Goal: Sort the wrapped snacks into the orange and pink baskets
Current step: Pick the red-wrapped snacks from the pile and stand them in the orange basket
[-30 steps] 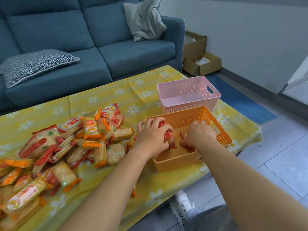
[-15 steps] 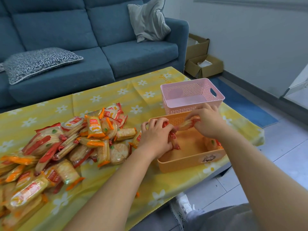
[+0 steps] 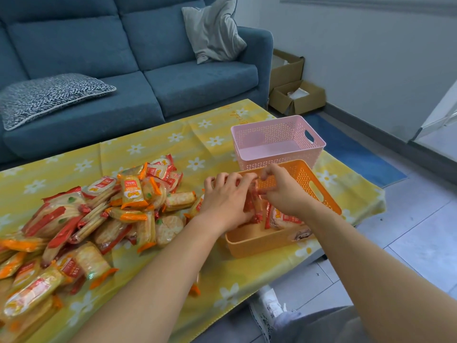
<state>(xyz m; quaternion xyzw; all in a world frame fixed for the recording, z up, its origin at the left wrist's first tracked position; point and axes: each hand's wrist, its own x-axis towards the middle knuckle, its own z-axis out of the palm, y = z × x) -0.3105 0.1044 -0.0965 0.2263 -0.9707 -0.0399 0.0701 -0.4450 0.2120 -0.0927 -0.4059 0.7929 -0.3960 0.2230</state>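
above the orange perforated plastic basket, with left hand clamped round a bunch of red-wrapped rice crackers and right hand pinching one off it: peel singly, lay flat beside the packet inside. loose heap of wrapped crackers left of it, pink perforated plastic basket just behind.

On my feed both hands are over the orange basket. The left hand grips a few red-wrapped snacks inside the basket, and the right hand pinches the top of them with curled fingers. I see another packet lying on the basket floor near the right corner. The pink basket stands just behind the orange one. A pile of snacks covers the left of the desk, which has a yellow flowered cloth. A blue sofa stands beyond.
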